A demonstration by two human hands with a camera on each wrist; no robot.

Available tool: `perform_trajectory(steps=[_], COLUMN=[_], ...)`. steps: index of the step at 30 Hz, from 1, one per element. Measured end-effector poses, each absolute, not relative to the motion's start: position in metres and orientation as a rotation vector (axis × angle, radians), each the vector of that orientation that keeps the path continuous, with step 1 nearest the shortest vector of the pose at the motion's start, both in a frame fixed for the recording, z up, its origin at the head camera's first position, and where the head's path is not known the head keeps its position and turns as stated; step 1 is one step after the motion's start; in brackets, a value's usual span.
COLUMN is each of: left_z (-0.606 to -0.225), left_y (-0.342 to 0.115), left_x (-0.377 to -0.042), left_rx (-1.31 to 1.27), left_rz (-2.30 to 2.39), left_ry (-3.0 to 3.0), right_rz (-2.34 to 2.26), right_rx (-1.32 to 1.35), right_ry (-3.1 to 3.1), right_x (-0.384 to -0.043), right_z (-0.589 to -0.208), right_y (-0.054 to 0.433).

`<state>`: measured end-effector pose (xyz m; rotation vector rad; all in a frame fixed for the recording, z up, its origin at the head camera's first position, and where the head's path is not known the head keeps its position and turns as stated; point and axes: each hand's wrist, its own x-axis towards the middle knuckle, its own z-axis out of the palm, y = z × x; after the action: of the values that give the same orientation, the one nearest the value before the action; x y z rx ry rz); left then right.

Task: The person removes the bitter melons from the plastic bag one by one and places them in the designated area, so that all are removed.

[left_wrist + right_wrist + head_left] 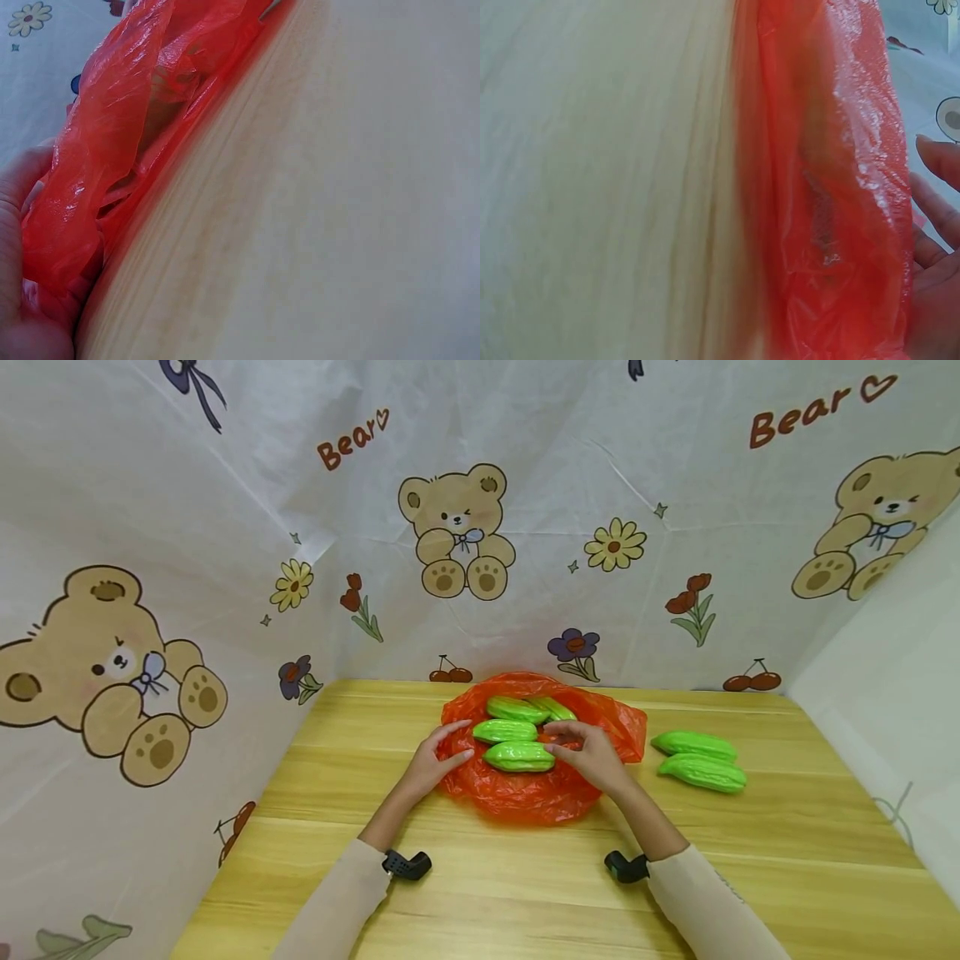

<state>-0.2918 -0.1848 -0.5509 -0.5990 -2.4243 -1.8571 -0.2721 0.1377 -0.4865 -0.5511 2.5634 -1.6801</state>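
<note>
A red plastic bag (525, 806) lies spread on the table with its mouth turned up. Several bright green bitter melons (519, 757) rest in it, the ones at the back partly overlapping. At the bag's left side is my left hand (429, 767), thumb and fingers apart, fingertips at the film near the melons' left ends. My right hand (592, 758) reaches over the right side, its thumb tip by the right end of the front melon and its fingers over the melons behind. The wrist views show the bag's crumpled film close beside each hand, hiding part of the left fingers.
Two more green bitter melons (701, 772) lie side by side on the wooden table (510, 902), right of the bag. A white cloth (540, 552) printed with bears and flowers hangs behind the table and along its left side.
</note>
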Motion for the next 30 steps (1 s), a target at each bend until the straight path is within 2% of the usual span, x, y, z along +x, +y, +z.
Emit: perform_trajectory(steps=[30], left_z=[-0.552], left_y=[-0.1851], left_x=[-0.2917], left_rx=[-0.569], left_rz=[-1.867], left_ry=[-2.435], right_rz=[-1.604], right_rx=[-0.548], right_ry=[2.552], right_x=[-0.2758], right_z=[-0.4933], right_y=[0.1381])
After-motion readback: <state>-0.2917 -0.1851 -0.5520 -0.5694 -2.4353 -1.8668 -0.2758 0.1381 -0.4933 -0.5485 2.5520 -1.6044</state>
